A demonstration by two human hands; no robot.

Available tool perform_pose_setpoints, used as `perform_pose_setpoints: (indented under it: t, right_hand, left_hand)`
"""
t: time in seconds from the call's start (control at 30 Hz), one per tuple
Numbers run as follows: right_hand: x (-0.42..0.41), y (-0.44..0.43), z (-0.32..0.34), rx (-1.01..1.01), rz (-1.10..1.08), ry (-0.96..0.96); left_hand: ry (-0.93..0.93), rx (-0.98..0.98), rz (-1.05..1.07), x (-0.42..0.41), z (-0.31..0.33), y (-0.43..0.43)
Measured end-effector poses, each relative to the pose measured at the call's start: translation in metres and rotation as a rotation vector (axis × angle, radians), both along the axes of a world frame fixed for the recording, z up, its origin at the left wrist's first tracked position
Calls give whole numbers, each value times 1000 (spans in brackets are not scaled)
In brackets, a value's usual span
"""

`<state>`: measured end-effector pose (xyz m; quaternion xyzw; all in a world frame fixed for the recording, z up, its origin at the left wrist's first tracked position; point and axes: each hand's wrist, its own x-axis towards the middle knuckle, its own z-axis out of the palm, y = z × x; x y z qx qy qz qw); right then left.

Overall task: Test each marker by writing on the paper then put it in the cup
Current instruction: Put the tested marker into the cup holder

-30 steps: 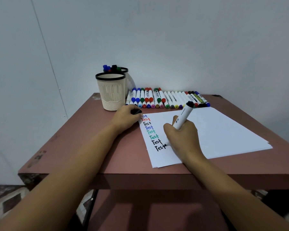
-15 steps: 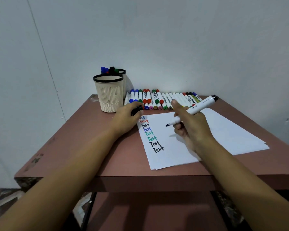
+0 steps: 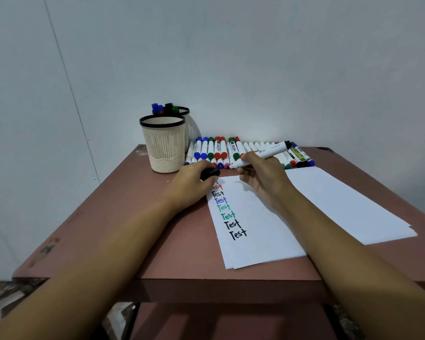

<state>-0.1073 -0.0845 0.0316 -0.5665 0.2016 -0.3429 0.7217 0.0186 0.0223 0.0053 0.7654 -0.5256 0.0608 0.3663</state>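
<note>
**Uncapped marker and cap over the paper**

Head view: the right hand pinches the marker nearly level above the paper's far edge, tip pointing left. The left hand curls round the black cap at its far-left corner; the cup stands beyond.

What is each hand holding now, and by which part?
The right hand pinches the white-barrelled black marker on its front part, near the uncovered tip. The left hand grips the small black plastic cap in its curled fingers.
</note>
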Motion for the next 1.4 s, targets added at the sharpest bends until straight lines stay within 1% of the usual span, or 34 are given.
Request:
perform_pose_setpoints:
  t: [0.37,0.47,0.57,0.77,0.93,1.07,1.13,1.27,1.37,1.4]
  right_hand:
    - [3,-1,-6,-67,116,52]
    - [3,-1,-8,-96,102,83]
    - [2,-2,-9,-53,132,79]
    - [1,0,-6,47,220,-8]
    - [5,-1,-6,42,247,-36]
    - [5,-5,-5,8,251,-18]
    - [5,-6,-5,18,233,-9]
    - [4,-4,-1,107,189,-35]
    - [1,-7,-1,211,119,-64]
    - [2,-11,-2,198,72,-46]
  left_hand:
    - [-65,-56,-94,-9,3,0]
    - [-93,-94,-105,-12,5,1]
    - [-86,-138,-141,-16,6,2]
    - [132,-159,-176,-20,8,2]
    - [365,-151,-251,-22,18,2]
    - [446,-160,-257,-23,17,1]
    - [510,-198,-227,-25,17,-1]
    - [696,-335,-178,-25,22,-2]
    - [688,-391,-150,-20,27,4]
    - [673,-421,-122,-16,30,6]
